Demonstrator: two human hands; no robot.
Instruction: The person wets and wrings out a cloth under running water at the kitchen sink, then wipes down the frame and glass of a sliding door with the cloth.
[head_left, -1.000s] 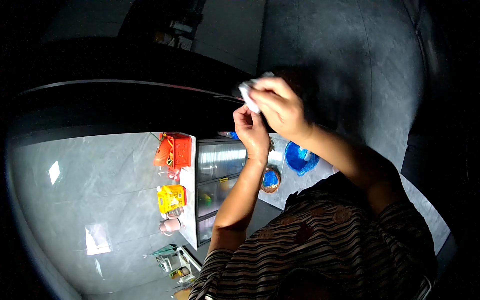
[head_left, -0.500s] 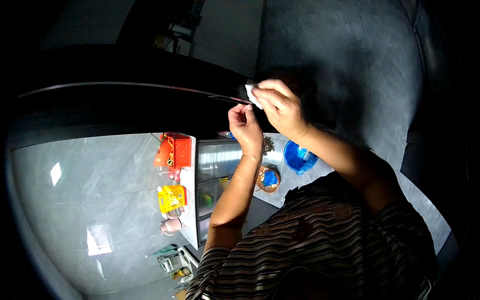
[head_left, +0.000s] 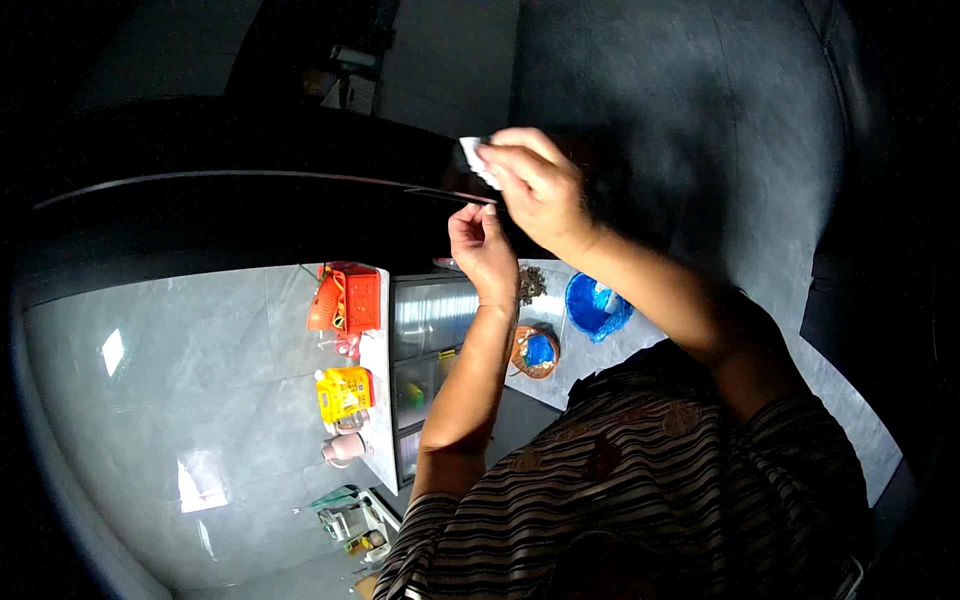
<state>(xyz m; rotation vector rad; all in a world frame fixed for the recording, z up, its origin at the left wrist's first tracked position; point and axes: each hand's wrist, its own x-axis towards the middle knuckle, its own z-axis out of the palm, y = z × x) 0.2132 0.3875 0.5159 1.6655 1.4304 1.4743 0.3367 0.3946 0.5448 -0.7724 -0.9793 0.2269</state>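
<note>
My right hand (head_left: 540,190) is closed round a small white cloth (head_left: 478,163), which looks like folded tissue or fabric. The cloth is against or just above a dark, glossy surface, and I cannot tell if they touch. Below it, my left hand (head_left: 485,250) pinches the end of a thin dark strip (head_left: 450,194) between thumb and fingers. This strip lies along the edge of a long dark panel (head_left: 250,215) that runs off to the left. Much of the panel is lost in shadow.
An orange basket (head_left: 362,300), a yellow pouch (head_left: 345,394) and a pink jug (head_left: 344,448) stand on a white-topped cabinet (head_left: 376,400) at the left. Near my arms are a blue-lined bin (head_left: 590,305) and a wicker basket (head_left: 523,362) on the floor.
My right hand has moved up and left with the white cloth. My left hand has shifted slightly left and up, its fingertips still at the strip's edge.
</note>
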